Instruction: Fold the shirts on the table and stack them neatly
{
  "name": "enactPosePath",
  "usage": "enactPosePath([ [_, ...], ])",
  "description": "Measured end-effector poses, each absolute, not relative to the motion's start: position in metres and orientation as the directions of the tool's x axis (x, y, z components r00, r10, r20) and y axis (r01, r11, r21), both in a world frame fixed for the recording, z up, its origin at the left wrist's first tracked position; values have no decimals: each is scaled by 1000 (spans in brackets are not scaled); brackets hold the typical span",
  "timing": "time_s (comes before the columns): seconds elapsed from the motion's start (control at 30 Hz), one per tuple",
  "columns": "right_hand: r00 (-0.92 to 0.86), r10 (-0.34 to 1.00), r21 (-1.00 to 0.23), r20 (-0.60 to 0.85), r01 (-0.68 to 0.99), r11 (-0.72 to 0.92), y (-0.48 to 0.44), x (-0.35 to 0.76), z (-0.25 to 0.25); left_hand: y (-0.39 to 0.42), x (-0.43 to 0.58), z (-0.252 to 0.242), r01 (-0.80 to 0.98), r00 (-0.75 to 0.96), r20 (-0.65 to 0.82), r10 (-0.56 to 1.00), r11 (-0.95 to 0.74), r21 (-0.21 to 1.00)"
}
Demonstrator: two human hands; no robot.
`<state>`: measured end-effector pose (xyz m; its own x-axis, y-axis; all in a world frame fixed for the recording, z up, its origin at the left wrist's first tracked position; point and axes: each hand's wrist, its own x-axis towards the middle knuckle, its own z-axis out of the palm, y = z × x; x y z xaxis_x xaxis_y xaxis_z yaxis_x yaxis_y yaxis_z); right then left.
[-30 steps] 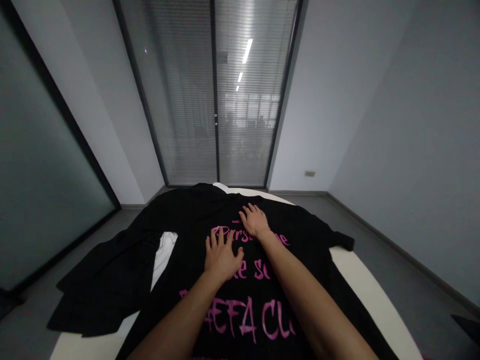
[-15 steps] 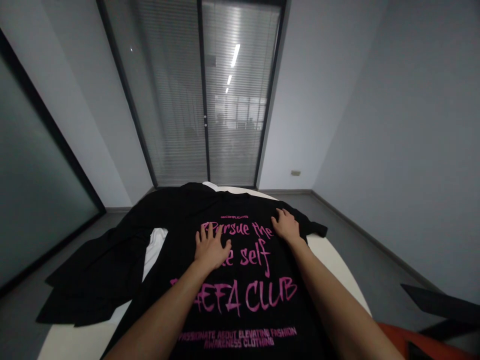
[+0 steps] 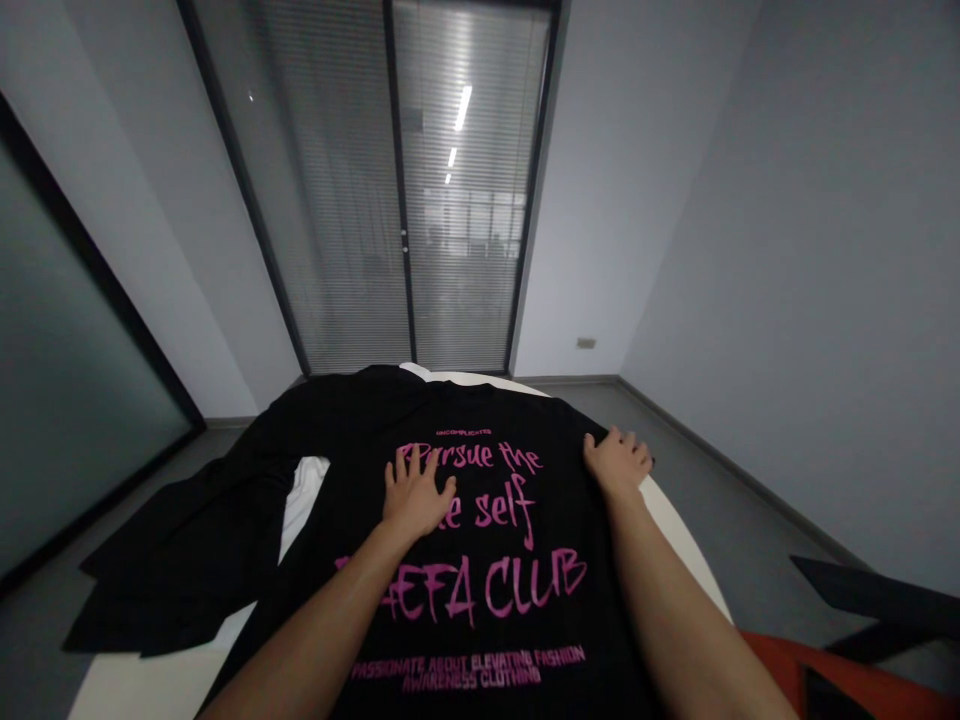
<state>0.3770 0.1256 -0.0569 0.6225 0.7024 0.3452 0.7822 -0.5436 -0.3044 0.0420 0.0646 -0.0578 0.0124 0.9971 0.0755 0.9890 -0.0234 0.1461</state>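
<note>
A black T-shirt (image 3: 495,620) with pink lettering lies spread on a white round table (image 3: 679,525). My left hand (image 3: 414,492) rests flat on the print, fingers spread, over the start of the lettering. My right hand (image 3: 616,462) lies flat at the shirt's right edge, on the right sleeve, fingers stretched out. Neither hand holds anything.
Another black garment (image 3: 187,540) lies on the table's left side and hangs over its edge. Glass doors with blinds (image 3: 420,200) stand behind the table. An orange and black chair (image 3: 847,660) shows at the lower right. Grey floor surrounds the table.
My right hand has slid rightward across the shirt from the middle of the print to the right sleeve edge. My left hand stayed on the print. The view shifted slightly.
</note>
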Motion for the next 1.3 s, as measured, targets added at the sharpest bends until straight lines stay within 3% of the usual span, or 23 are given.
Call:
enactPosePath([
  [0.17, 669, 722, -258, 178, 740, -622, 124, 386, -61, 64, 43, -57, 988, 17, 80, 997, -29, 152],
  [0.63, 718, 680, -378, 147, 676, -632, 130, 395, -59, 65, 43, -59, 988, 10, 79, 997, -22, 152],
  [0.87, 725, 689, -315, 18, 658, -684, 127, 406, -57, 65, 43, -59, 990, 11, 92, 996, -25, 142],
  [1.07, 715, 690, -376, 111, 673, -637, 127, 408, -54, 64, 44, -57, 988, 14, 88, 996, -27, 149],
  [1.3, 646, 700, -594, 305, 703, -390, 131, 415, -50, 62, 44, -54, 991, 14, 79, 997, -24, 135],
])
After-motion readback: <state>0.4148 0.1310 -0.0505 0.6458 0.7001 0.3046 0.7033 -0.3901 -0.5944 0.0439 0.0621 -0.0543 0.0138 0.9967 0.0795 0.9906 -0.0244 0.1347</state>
